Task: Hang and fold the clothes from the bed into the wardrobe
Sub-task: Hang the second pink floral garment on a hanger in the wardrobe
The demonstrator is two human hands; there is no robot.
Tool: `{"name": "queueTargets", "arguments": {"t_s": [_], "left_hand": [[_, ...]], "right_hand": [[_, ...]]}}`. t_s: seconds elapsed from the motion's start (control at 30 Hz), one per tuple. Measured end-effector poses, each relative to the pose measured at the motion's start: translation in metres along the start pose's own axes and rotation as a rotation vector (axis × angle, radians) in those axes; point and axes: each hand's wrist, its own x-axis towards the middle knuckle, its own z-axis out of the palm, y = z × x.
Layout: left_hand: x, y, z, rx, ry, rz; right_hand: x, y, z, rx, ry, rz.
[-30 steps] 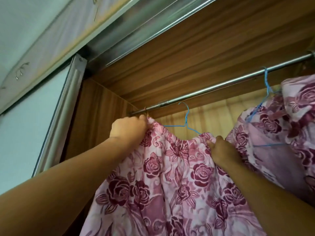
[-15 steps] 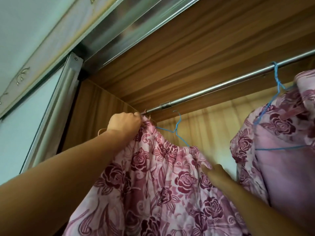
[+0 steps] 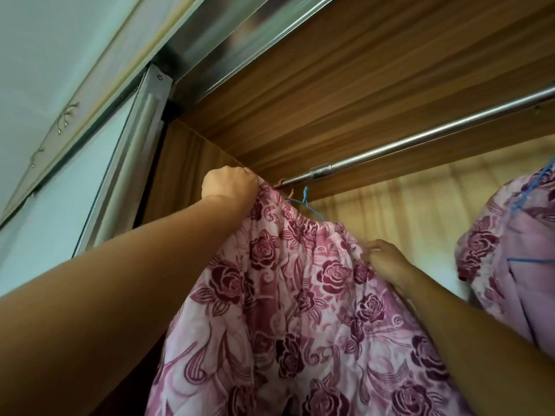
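Observation:
A pink garment (image 3: 300, 295) printed with dark red roses hangs on a blue wire hanger (image 3: 304, 204), just under the left end of the steel rail (image 3: 420, 139) inside the wardrobe. My left hand (image 3: 229, 187) grips the gathered waistband at its upper left corner, right below the rail's end. My right hand (image 3: 384, 259) pinches the waistband's right edge, lower down. Whether the hanger's hook sits on the rail I cannot tell.
A second rose-print garment (image 3: 510, 250) hangs on another blue hanger (image 3: 537, 184) at the right. The wardrobe's wooden top panel (image 3: 360, 85) lies just above the rail. The sliding door frame (image 3: 129, 163) stands at the left.
The garment and both hands have shifted left along the rail toward its end. My right hand has dropped lower on the waistband's right side.

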Motion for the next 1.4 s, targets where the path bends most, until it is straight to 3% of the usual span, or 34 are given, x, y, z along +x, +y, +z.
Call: {"name": "queueTargets", "arguments": {"t_s": [0.17, 0.33, 0.53, 0.63, 0.83, 0.93, 1.0, 1.07, 1.17, 1.23, 1.3, 1.4], "left_hand": [[-0.033, -0.008, 0.016, 0.010, -0.058, -0.007], [-0.055, -0.007, 0.015, -0.035, -0.081, -0.001], [-0.092, -0.012, 0.008, -0.366, -0.116, -0.082], [-0.132, -0.020, 0.012, -0.560, -0.207, -0.157], [-0.241, -0.015, 0.031, -0.831, -0.472, -0.216], [-0.303, -0.004, 0.041, -1.012, -0.571, -0.212], [-0.343, 0.004, 0.042, -1.148, -0.540, -0.225], [-0.381, 0.014, 0.041, -1.308, -0.464, -0.379], [-0.428, 0.029, 0.039, -1.515, -0.538, -0.695], [-0.459, 0.037, 0.037, -1.584, -0.764, -0.821], [-0.492, 0.048, 0.033, -1.667, -0.965, -0.858], [-0.529, 0.064, 0.026, -1.682, -1.054, -0.797]], "right_hand": [[-0.031, 0.023, 0.041, -0.099, -0.229, -0.040], [-0.075, 0.043, 0.072, -0.301, -0.317, -0.065], [-0.138, 0.085, 0.063, -0.709, -0.032, 0.100], [-0.177, 0.101, 0.056, -0.773, 0.078, 0.162], [-0.249, 0.126, 0.045, -0.774, 0.054, 0.283], [-0.281, 0.138, 0.030, -0.861, 0.168, 0.154], [-0.300, 0.149, 0.016, -0.933, 0.268, 0.047], [-0.315, 0.159, 0.000, -0.860, 0.326, 0.153], [-0.334, 0.177, -0.016, -0.692, 0.266, 0.430], [-0.355, 0.193, -0.020, -0.554, 0.173, 0.475], [-0.383, 0.214, -0.020, -0.481, 0.027, 0.509], [-0.415, 0.244, -0.020, -0.505, -0.164, 0.552]]}}
